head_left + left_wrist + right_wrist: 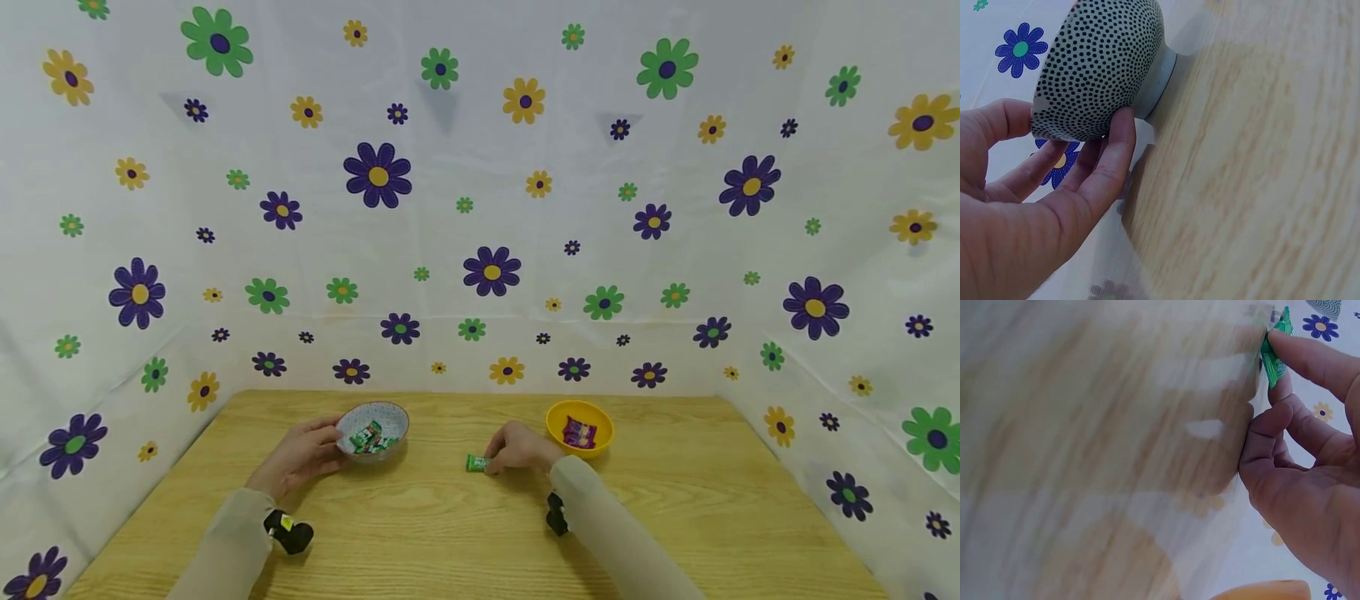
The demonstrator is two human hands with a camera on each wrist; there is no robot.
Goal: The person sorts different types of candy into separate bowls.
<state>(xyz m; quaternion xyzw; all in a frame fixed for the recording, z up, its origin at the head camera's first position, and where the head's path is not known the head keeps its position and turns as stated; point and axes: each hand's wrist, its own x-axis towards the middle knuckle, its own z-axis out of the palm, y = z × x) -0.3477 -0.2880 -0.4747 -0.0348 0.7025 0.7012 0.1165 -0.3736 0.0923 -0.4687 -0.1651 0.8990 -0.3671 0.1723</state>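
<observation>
My left hand holds the side of a speckled bowl, its fingers spread from the rim down toward the foot. Several green-wrapped candies lie inside that bowl, which stands at the left of the table. Near the table's middle, my right hand pinches one small green-wrapped candy between thumb and fingers. In the right wrist view the candy is at the fingertips, close to the tabletop, and the other fingers are curled beneath.
Behind my right hand stands a yellow bowl with purple-wrapped candies in it. The wooden table is bounded at the back and sides by a white flower-print cloth.
</observation>
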